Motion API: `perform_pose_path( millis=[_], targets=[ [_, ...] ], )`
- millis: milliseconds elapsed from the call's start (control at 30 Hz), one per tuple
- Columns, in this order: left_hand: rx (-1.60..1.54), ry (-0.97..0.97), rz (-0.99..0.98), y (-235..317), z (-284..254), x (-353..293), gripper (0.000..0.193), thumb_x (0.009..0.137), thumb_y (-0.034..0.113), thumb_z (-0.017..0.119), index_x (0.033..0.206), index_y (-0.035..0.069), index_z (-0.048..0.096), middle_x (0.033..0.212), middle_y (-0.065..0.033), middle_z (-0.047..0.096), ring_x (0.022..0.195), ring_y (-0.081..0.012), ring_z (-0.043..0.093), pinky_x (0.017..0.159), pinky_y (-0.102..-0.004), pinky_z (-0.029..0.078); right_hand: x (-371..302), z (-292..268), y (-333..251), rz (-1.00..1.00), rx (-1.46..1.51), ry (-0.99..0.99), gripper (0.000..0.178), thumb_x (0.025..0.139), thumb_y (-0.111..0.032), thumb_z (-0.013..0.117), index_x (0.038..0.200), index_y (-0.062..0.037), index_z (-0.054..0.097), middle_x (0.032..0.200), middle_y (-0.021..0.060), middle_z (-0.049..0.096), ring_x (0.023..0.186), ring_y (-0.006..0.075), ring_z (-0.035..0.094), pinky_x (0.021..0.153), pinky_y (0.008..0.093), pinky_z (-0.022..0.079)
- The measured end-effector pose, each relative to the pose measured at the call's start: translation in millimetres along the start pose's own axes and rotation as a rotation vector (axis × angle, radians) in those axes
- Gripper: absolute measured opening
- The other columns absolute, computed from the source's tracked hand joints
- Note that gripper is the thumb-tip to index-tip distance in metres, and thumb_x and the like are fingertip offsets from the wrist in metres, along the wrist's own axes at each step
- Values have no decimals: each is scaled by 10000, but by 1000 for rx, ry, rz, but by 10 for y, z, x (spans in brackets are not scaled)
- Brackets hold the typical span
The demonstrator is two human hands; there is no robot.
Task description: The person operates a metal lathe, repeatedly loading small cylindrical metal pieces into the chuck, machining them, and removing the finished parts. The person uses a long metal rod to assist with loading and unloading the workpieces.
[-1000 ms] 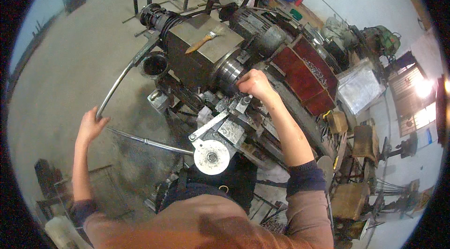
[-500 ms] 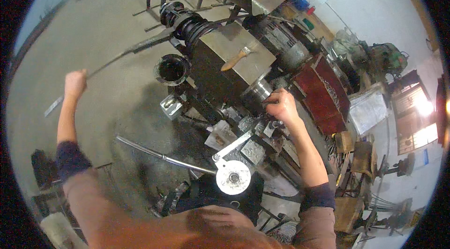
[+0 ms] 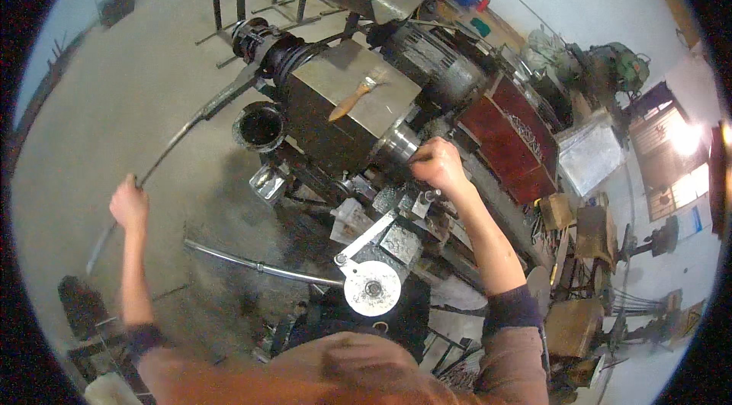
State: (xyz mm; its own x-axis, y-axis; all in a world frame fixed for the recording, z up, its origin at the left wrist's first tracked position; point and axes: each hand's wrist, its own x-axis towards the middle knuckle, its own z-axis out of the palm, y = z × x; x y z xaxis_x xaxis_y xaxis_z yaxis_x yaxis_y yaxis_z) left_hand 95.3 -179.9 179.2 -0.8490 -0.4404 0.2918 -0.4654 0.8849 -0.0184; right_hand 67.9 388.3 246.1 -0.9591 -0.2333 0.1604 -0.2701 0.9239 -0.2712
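At the far left, my left hand [image 3: 130, 205] is wrapped round a long metal lever [image 3: 180, 136], which runs up to the black clamp or pulley end [image 3: 261, 46] of a lathe-like machine. My right hand [image 3: 438, 165] is closed at the bright cylindrical spindle [image 3: 399, 143]. What its fingers hold, if anything, is hidden by the hand. A wooden-handled brush [image 3: 352, 100] lies on the machine's flat metal housing [image 3: 374, 62]. Nearer to me is a white round disc [image 3: 372, 288] with a crank arm [image 3: 367, 238] and a long chrome handle [image 3: 259, 265].
A round dark funnel-like opening [image 3: 259, 126] stands left of the housing. Behind the spindle are a motor [image 3: 436, 60] and a red box [image 3: 509, 142] of metal pieces. Wooden blocks and tools crowd the right side. A bare floor [image 3: 145, 92] stretches to the left.
My left hand has pulled the lever's end down toward me. My right hand stays at the spindle, and the whole view has shifted a little.
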Motion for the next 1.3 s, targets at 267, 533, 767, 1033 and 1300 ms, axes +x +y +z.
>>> perform_pose_path(
  millis=[267,533,767,1033,1300],
  targets=[
    [-162,76,270,395,-255,-72,237,746,73,549,971,46,617,871,-146,644,851,-309,622,745,-407,488,-253,-151,78,-86,116,194,306,548,-181,627,835,-100,694,900,158,632,884,313,559,791,377,472],
    [-314,-530,503,1827,1241,-323,293,678,241,645,885,33,639,891,-173,637,873,-328,614,769,-413,488,-2098,-689,601,198,92,483,313,544,-59,582,848,-36,656,925,131,632,870,286,598,783,349,481],
    [214,-451,1043,2136,1527,13,184,755,172,561,912,100,623,858,-121,647,823,-280,629,678,-420,499,-3974,-705,875,925,97,423,297,590,-50,553,857,4,671,828,143,660,811,232,628,753,291,473],
    [-233,-566,628,1217,1209,-356,320,732,257,626,1018,112,620,878,-143,645,851,-289,617,737,-402,487,-5740,-646,1869,1386,-378,191,450,689,-191,646,1106,-31,587,988,188,628,926,340,596,781,396,478],
    [-788,-576,75,389,654,-941,292,744,210,633,938,-9,632,681,-118,628,589,-198,609,550,-322,465,-6828,-442,2437,1488,-511,-57,318,682,-251,590,885,-8,622,879,208,634,834,387,604,714,429,482]
  ],
)
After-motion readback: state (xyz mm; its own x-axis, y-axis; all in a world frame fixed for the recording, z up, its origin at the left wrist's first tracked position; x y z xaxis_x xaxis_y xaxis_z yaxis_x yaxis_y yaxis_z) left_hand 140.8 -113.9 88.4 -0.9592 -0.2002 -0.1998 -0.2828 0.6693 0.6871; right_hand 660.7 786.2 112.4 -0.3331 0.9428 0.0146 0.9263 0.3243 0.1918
